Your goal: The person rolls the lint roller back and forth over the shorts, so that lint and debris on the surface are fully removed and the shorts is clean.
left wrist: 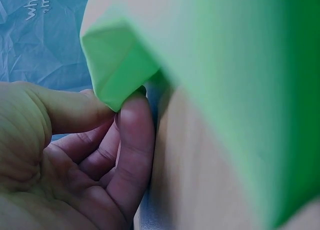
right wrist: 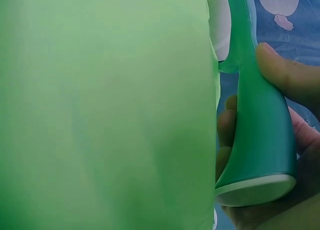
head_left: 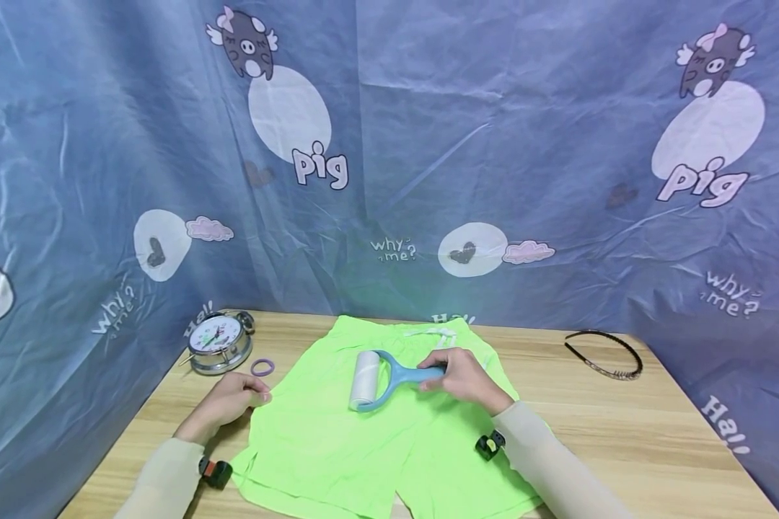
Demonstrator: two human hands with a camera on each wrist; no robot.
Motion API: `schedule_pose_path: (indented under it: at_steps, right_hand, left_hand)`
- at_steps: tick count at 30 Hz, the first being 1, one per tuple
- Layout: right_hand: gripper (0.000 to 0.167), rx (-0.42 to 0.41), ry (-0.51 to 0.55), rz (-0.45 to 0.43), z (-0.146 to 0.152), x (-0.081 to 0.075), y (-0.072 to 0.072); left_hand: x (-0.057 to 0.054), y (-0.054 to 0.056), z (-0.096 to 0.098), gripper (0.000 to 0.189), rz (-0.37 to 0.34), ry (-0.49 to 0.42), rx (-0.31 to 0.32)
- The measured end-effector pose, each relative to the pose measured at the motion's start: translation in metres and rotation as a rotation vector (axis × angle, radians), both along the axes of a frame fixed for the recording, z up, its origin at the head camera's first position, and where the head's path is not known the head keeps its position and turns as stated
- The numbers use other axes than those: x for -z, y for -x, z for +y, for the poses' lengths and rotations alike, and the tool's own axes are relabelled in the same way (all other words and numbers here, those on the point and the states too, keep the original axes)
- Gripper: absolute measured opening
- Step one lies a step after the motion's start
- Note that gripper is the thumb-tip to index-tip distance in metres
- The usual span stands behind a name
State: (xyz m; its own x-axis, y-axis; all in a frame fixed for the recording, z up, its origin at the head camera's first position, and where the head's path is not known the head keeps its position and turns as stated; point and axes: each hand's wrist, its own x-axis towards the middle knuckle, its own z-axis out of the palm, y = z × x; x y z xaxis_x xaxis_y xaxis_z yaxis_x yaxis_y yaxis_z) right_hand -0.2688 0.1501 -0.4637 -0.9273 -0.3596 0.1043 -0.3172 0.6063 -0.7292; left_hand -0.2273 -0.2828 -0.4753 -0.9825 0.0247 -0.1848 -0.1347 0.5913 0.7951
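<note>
Bright green shorts [head_left: 337, 447] lie spread on the wooden table, with a white drawstring at the far waistband. My right hand [head_left: 457, 375] grips the blue handle of a lint roller [head_left: 397, 375]; its white roll is over the upper middle of the shorts. In the right wrist view, thumb and fingers wrap the lint roller's handle [right wrist: 265, 125]. My left hand [head_left: 234, 398] pinches the left side edge of the shorts. The left wrist view shows a fold of the shorts [left wrist: 117, 65] between thumb and forefinger, lifted a little from the table.
A twin-bell alarm clock [head_left: 219, 342] stands at the back left, with a purple ring-shaped band [head_left: 262, 367] beside it. On the right lies a dark headband [head_left: 604, 355]. A blue printed curtain [head_left: 396, 180] hangs behind and at both sides of the wooden table [head_left: 649, 432].
</note>
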Motion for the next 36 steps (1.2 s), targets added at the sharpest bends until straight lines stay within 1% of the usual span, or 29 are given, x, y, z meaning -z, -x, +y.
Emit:
schedule_pose_path:
  at_steps: [8,15,18,26,28,36]
  right_hand:
    - [0.024,0.004,0.006,0.007,0.007,-0.001,-0.001]
    - [0.024,0.009,-0.004,-0.009,0.018,-0.004,-0.001]
    - [0.023,-0.001,-0.001,-0.01,0.025,-0.007,0.0]
    - [0.027,-0.01,0.008,-0.049,0.041,-0.01,0.0]
    - [0.026,-0.005,0.0,-0.049,0.045,-0.01,0.001]
    - [0.023,-0.034,-0.01,-0.039,0.061,-0.011,-0.002]
  left_hand:
    - [0.0,0.0,0.0,0.015,0.003,0.006,0.004]
    - [0.002,-0.002,0.0,0.015,0.005,-0.009,0.0]
    - [0.002,-0.002,0.0,0.015,0.009,-0.011,-0.002]
    - [0.002,-0.001,0.001,0.015,0.01,-0.008,-0.004]
    - [0.001,-0.001,0.001,0.015,0.01,-0.005,-0.002]
    - [0.001,0.0,0.0,0.014,0.01,-0.001,0.002]
